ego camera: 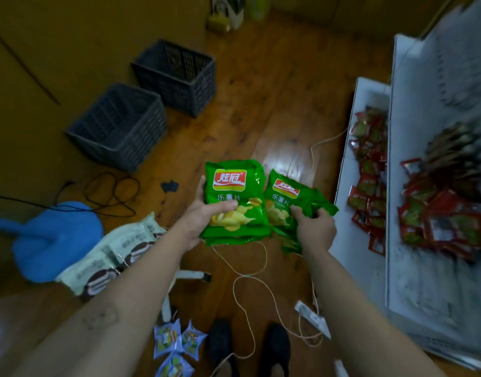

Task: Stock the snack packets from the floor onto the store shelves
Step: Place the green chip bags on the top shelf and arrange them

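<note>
Bright green on the chip packets [234, 202], with red-and-yellow logo and pale yellow crisps printed; red with green panels on the small packets [370, 186]; white on the shelves [413, 104]; dark grey lattice on the crates [117, 126]; warm brown woodgrain on the floor [261, 91].

The green chip packets [235, 197] in my left hand [200, 221] are thin plastic film, glossy and creased. The green bundle [284, 202] in my right hand [315, 232] has the same slick sheen. Beyond both hands, the floor [261, 99] is varnished wood, shiny enough to mirror a light. Left of my left hand, the nearer crate [117, 126] and the farther crate [177, 74] are dark matt plastic lattice. Right of my right hand, the shelf [342, 213] looks smooth, white and matt, and the red packets [370, 170] on it look shiny.
</note>
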The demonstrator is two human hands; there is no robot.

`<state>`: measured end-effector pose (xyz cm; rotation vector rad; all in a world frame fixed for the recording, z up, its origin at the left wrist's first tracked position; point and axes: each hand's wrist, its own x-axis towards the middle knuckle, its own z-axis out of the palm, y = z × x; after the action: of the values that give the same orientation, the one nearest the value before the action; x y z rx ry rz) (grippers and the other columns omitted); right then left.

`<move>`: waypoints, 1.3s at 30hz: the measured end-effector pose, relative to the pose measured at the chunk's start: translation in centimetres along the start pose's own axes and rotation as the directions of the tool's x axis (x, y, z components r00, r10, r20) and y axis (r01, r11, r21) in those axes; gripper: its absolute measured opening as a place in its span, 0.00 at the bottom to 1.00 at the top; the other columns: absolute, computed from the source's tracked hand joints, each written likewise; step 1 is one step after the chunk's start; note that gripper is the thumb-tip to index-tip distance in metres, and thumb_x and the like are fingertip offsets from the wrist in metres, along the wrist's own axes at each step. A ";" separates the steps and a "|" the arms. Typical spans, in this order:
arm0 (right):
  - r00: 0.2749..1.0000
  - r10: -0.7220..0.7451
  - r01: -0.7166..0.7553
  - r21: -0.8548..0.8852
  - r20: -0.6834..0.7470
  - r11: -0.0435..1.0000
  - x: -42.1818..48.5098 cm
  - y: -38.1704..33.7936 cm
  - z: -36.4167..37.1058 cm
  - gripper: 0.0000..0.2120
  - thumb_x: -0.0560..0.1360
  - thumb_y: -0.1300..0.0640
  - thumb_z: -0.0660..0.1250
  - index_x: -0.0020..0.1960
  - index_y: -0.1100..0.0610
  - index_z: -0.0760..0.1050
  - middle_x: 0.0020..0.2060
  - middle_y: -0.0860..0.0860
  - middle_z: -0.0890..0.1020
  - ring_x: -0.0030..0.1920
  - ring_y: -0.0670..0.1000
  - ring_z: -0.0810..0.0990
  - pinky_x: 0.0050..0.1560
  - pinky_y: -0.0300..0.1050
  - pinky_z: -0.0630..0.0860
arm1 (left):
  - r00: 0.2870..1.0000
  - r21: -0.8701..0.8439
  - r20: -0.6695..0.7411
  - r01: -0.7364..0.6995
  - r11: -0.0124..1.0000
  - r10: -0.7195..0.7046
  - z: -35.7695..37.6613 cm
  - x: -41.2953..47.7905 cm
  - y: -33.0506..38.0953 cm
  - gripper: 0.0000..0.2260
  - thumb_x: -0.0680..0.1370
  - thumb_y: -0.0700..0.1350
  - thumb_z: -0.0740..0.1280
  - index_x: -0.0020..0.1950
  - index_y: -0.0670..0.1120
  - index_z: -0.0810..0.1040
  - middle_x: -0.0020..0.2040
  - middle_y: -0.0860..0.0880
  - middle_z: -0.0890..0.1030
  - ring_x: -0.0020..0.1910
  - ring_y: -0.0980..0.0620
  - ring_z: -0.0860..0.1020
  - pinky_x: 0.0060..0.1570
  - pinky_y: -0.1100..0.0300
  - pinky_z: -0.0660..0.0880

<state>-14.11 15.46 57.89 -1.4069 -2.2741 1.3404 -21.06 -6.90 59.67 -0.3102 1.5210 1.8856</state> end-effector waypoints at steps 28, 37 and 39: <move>0.779 -0.623 0.620 0.239 -0.074 0.747 -8.3 -36.9 -11.7 0.14 0.69 0.38 0.70 0.39 0.48 0.73 0.43 0.49 0.81 0.53 0.58 0.78 0.50 0.59 0.79 | 0.785 0.117 0.061 -0.619 0.776 0.617 4.2 -16.2 32.1 0.48 0.64 0.41 0.80 0.77 0.56 0.59 0.59 0.41 0.83 0.56 0.37 0.83 0.59 0.33 0.76; 0.617 -0.770 0.686 0.369 0.161 0.627 -9.5 -41.4 -4.8 0.20 0.67 0.34 0.69 0.40 0.51 0.75 0.41 0.50 0.81 0.51 0.59 0.78 0.47 0.59 0.80 | 0.673 0.223 -0.274 -0.651 0.726 0.688 -0.5 -18.4 32.9 0.61 0.55 0.50 0.85 0.80 0.56 0.52 0.63 0.45 0.81 0.58 0.43 0.83 0.63 0.39 0.76; 0.561 -0.791 0.672 0.423 0.244 0.608 -10.6 -42.3 -2.6 0.20 0.67 0.34 0.69 0.41 0.52 0.75 0.42 0.51 0.81 0.52 0.59 0.78 0.47 0.59 0.80 | 0.631 0.238 -0.373 -0.643 0.728 0.680 -1.7 -19.5 32.5 0.60 0.56 0.47 0.85 0.80 0.55 0.52 0.62 0.45 0.81 0.58 0.43 0.83 0.62 0.41 0.77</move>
<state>-34.15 2.02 94.26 0.0368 -2.3115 1.6099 -27.83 -18.11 95.29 -0.1360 2.2496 2.4205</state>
